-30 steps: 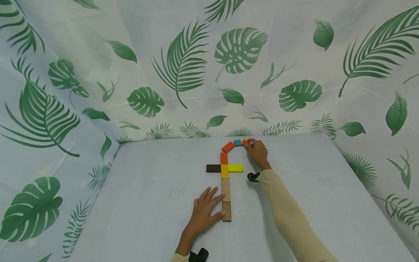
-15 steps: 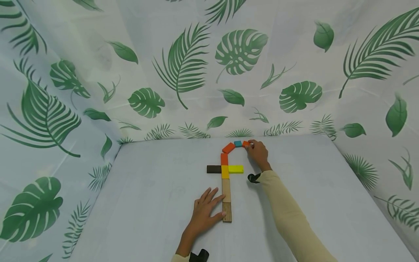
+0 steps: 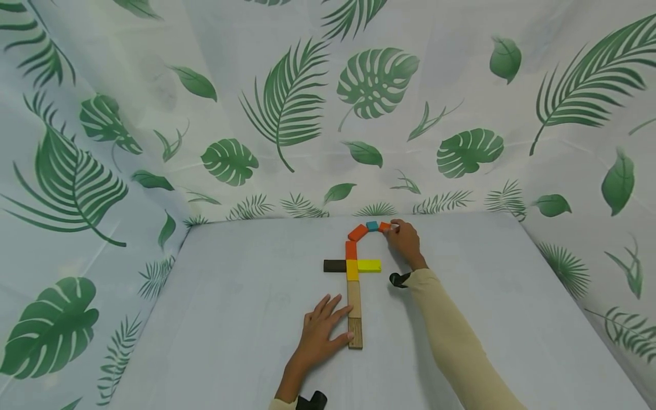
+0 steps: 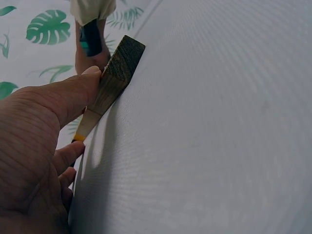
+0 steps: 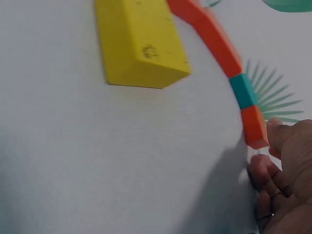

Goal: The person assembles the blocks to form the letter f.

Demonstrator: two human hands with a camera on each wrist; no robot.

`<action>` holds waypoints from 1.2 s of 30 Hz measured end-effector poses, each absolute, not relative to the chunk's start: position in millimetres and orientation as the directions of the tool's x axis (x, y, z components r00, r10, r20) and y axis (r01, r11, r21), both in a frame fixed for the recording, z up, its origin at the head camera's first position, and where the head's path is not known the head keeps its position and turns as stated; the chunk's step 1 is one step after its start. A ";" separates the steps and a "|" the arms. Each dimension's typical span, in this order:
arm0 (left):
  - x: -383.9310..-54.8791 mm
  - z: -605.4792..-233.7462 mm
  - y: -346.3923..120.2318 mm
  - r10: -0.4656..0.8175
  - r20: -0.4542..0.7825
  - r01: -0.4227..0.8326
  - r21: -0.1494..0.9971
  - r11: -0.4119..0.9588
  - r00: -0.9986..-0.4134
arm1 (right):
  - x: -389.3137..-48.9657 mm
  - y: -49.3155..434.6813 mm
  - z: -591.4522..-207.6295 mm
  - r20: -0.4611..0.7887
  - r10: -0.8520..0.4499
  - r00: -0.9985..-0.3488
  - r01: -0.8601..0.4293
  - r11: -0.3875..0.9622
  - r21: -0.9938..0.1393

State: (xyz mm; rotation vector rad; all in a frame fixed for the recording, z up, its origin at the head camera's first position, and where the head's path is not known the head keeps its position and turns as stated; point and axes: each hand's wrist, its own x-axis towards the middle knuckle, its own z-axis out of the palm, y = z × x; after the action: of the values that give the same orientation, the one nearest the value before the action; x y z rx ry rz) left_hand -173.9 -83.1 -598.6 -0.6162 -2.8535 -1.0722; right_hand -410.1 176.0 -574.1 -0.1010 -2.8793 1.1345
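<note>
Wooden blocks form a line on the table. At the near end are a dark brown wooden block (image 3: pixel 355 333) and a light wooden block (image 3: pixel 354 299). My left hand (image 3: pixel 320 333) lies beside them, fingers spread, its thumb and a fingertip against their left sides. Beyond come a yellow-orange block (image 3: pixel 352 270), a black block (image 3: pixel 335 266) to its left and a yellow block (image 3: pixel 369 266) to its right. Two red-orange blocks (image 3: pixel 351 250) and a small teal block (image 3: pixel 372 226) curve rightward. My right hand (image 3: pixel 406 239) pinches the small orange block (image 5: pixel 254 126) at the curve's end.
The white table (image 3: pixel 230 319) extends to both sides of the blocks. Its far edge lies just behind the curve, against a leaf-print cloth backdrop (image 3: pixel 307 188). A black strap device sits at each wrist, and sleeves are beige.
</note>
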 end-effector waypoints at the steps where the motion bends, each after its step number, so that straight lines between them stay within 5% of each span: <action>1: -173.9 -598.8 -83.3 0.353 0.169 0.378 0.622 0.686 -0.920 | -409.6 178.0 -573.8 0.024 0.076 -0.997 0.037 0.713 -0.701; 7: -172.8 -599.4 -83.6 0.354 0.198 0.397 0.613 0.683 -0.914 | -398.0 200.0 -567.8 -0.001 -0.004 -1.000 -0.002 0.706 -0.708; 15: -173.0 -601.1 -83.3 0.351 0.197 0.395 0.608 0.689 -0.916 | -379.9 228.3 -544.9 -0.301 -0.301 -0.905 -0.138 0.876 -0.462; 19: -174.4 -601.7 -83.7 0.352 0.190 0.392 0.604 0.694 -0.916 | -374.9 230.2 -531.7 -0.412 -0.303 -0.859 -0.121 0.903 -0.412; 30: -174.3 -603.5 -82.1 0.357 0.203 0.404 0.601 0.690 -0.912 | -374.7 222.0 -552.0 -0.143 0.005 -0.990 0.086 0.819 -0.567; 36: -175.5 -601.6 -82.5 0.356 0.180 0.387 0.617 0.685 -0.917 | -380.2 226.2 -557.2 -0.106 -0.069 -0.992 0.007 0.807 -0.590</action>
State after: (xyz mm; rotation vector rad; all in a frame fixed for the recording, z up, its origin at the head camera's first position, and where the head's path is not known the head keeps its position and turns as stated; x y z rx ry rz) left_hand -175.5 -82.5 -601.6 -0.6265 -2.8414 -1.0567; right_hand -380.2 226.2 -557.2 0.0526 -3.1026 1.0134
